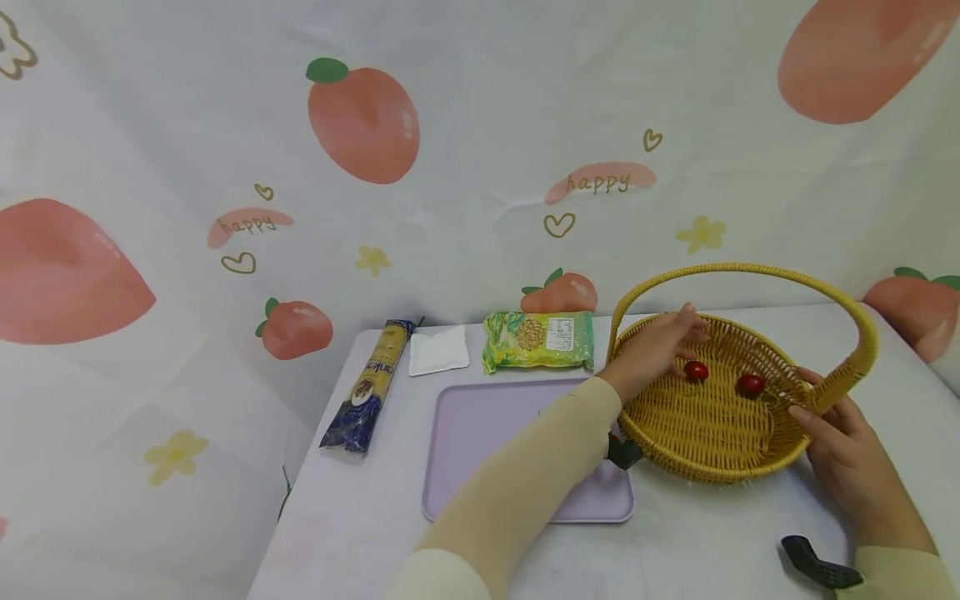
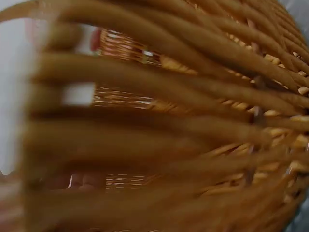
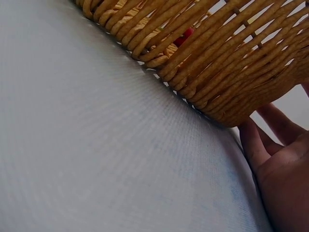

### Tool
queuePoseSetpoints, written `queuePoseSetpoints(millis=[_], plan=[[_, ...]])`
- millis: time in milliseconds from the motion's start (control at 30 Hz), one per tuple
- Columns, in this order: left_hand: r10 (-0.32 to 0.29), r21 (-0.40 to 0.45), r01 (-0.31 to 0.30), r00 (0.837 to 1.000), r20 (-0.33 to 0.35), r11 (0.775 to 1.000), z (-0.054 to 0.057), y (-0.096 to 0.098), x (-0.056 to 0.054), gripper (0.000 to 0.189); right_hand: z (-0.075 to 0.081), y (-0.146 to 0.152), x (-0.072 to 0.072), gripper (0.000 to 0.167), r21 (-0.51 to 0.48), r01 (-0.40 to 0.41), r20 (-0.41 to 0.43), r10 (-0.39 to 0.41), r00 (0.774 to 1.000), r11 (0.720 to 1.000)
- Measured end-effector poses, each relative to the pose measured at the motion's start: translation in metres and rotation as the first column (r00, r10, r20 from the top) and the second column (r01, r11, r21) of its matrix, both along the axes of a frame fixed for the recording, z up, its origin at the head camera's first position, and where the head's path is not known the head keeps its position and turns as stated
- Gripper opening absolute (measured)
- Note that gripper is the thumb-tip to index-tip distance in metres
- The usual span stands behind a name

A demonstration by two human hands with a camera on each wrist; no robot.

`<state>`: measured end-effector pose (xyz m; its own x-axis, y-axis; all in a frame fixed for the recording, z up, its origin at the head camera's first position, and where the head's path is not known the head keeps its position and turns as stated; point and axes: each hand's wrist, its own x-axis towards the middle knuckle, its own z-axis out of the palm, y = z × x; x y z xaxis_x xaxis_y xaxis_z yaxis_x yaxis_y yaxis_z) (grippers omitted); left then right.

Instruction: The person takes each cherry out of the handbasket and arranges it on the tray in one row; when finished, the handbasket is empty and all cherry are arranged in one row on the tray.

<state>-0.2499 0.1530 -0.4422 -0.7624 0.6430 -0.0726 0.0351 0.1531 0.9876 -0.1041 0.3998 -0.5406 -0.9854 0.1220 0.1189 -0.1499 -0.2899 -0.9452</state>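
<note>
A yellow-brown wicker basket (image 1: 697,425) with a tall arched handle stands on the right part of the table. Two small, glossy, dark red round fruits (image 1: 751,385) lie inside it. My left hand (image 1: 660,346) reaches over the basket's left rim, fingers loosely extended above the inside, near the left fruit. At the right rim, by the foot of the handle, my right hand (image 1: 843,454) grips the basket with the thumb on the edge. The right wrist view shows its fingers (image 3: 253,140) against the wicker. Woven strands (image 2: 145,140) fill most of the left wrist view.
Left of the basket lies a lilac tray (image 1: 480,417), partly covered by the left sleeve. Behind it are a green-yellow packet (image 1: 536,342) and a white square packet (image 1: 438,350). A long blue-and-yellow pasta bag (image 1: 371,387) lies at the table's left. A printed cloth hangs behind.
</note>
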Motion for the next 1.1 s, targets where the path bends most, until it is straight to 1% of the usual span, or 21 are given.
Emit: queuePoseSetpoints(millis=[67,167,233,300,333,433,500,533,567,667,733,833,933,1000,1033,1100], plan=[[0.030,-0.028,-0.029,0.999,0.021,0.999,-0.005,0.007,-0.001,0.068,0.000,0.001,0.000,0.061,0.001,0.002,-0.010,-0.002,1.000,1.000],[0.062,-0.078,-0.059,0.998,0.024,0.995,-0.013,0.012,-0.003,0.068,0.000,-0.001,-0.001,0.061,-0.001,0.004,-0.016,-0.004,1.000,1.000],[0.066,-0.103,-0.065,0.998,0.002,0.993,-0.017,0.012,-0.004,0.068,0.000,-0.001,-0.001,0.061,0.004,0.003,-0.011,-0.003,1.000,1.000],[0.061,-0.126,-0.064,0.998,-0.029,0.990,-0.019,0.013,-0.005,0.067,0.000,-0.002,-0.002,0.061,0.006,0.002,-0.016,-0.002,1.000,1.000],[0.060,-0.128,-0.064,0.998,-0.034,0.990,-0.019,0.013,-0.006,0.066,0.000,-0.002,-0.002,0.061,0.006,0.001,-0.021,-0.001,1.000,1.000],[0.081,-0.141,-0.085,0.996,-0.031,0.986,-0.020,0.014,-0.005,0.058,0.000,-0.002,-0.003,0.060,0.003,0.000,-0.030,0.000,1.000,1.000],[0.097,-0.160,-0.100,0.995,-0.027,0.982,-0.021,0.015,-0.004,0.047,0.000,-0.002,-0.002,0.060,-0.001,0.002,-0.035,-0.002,0.999,1.000],[0.101,-0.169,-0.105,0.994,-0.030,0.980,-0.022,0.015,-0.004,0.041,-0.001,-0.002,-0.002,0.060,-0.003,0.003,-0.032,-0.003,0.999,1.000],[0.099,-0.183,-0.106,0.994,-0.048,0.977,-0.022,0.015,-0.004,0.036,-0.001,-0.001,-0.002,0.060,-0.002,0.003,-0.030,-0.003,1.000,1.000],[0.081,-0.224,-0.100,0.992,-0.092,0.970,-0.024,0.016,-0.003,0.025,-0.001,-0.001,-0.001,0.061,-0.002,0.002,-0.020,-0.002,1.000,1.000],[0.066,-0.249,-0.096,0.990,-0.127,0.964,-0.024,0.016,-0.003,0.022,-0.001,-0.001,-0.001,0.061,0.001,-0.001,-0.017,0.001,1.000,1.000],[0.039,-0.299,-0.084,0.988,-0.152,0.950,-0.026,0.018,-0.003,0.021,-0.001,-0.001,-0.001,0.061,0.001,-0.005,-0.023,0.005,1.000,1.000],[-0.017,-0.355,-0.050,0.983,-0.184,0.934,-0.028,0.021,-0.003,0.025,-0.001,-0.001,0.000,0.061,-0.003,-0.005,-0.032,0.005,0.999,1.000],[-0.067,-0.389,-0.019,0.976,-0.207,0.921,-0.029,0.022,-0.004,0.030,0.000,-0.001,0.000,0.060,-0.007,-0.004,-0.032,0.004,0.999,1.000],[-0.090,-0.399,-0.002,0.973,-0.212,0.917,-0.029,0.022,-0.004,0.032,0.000,-0.001,0.000,0.060,-0.008,-0.005,-0.032,0.005,0.999,1.000],[-0.126,-0.414,0.033,0.972,-0.198,0.909,-0.030,0.022,-0.004,0.037,0.000,-0.001,0.000,0.060,-0.005,-0.006,-0.032,0.006,0.999,1.000]])
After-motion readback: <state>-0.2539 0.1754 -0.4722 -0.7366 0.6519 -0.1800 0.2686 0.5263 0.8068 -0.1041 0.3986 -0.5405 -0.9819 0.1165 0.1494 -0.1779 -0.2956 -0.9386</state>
